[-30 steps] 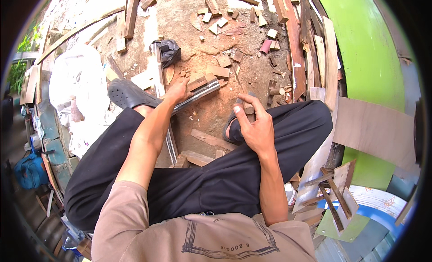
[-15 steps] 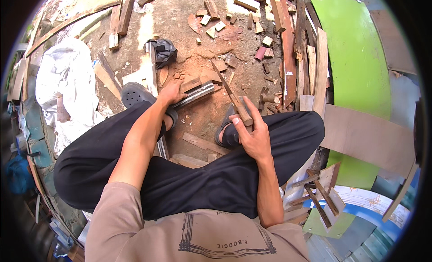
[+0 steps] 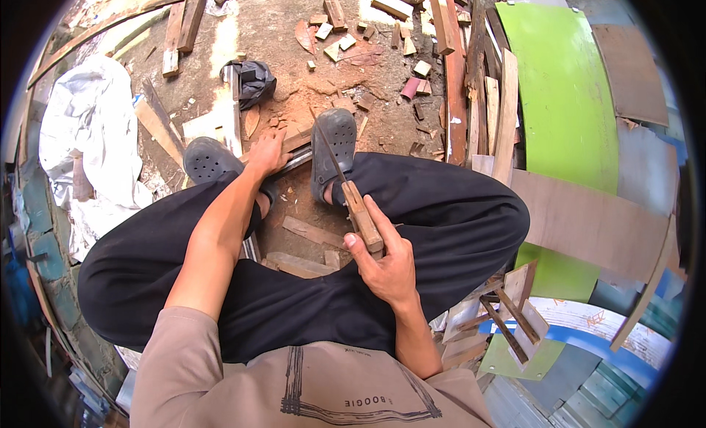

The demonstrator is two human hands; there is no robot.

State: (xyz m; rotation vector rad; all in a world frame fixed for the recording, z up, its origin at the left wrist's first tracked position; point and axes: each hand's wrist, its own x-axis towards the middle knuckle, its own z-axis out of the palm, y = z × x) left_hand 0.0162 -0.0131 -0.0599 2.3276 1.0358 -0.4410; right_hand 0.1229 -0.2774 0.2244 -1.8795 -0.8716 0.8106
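My left hand point(image 3: 267, 156) reaches forward beside my left shoe and is closed on a short piece of wood point(image 3: 297, 140). That wood lies along a grey metal bar point(image 3: 300, 159) on the ground. In my right hand point(image 3: 390, 268), above my lap, is a handsaw point(image 3: 362, 216), gripped by its wooden handle. Its thin dark blade points forward, seen nearly edge-on, with the tip in front of my right shoe point(image 3: 335, 145). The shoe covers the right end of the wood and bar.
Wood offcuts point(image 3: 339, 47) and sawdust lie ahead. A black bag point(image 3: 257, 84) sits beyond my left hand, and a white cloth point(image 3: 92, 141) at the left. Long boards point(image 3: 455, 97) and a green panel point(image 3: 562, 97) line the right side. Loose wood strips point(image 3: 312, 230) lie between my legs.
My right foot has come forward and left, over the end of the wood and metal bar. The handsaw and right hand have moved left and closer to me. My left hand keeps its hold.
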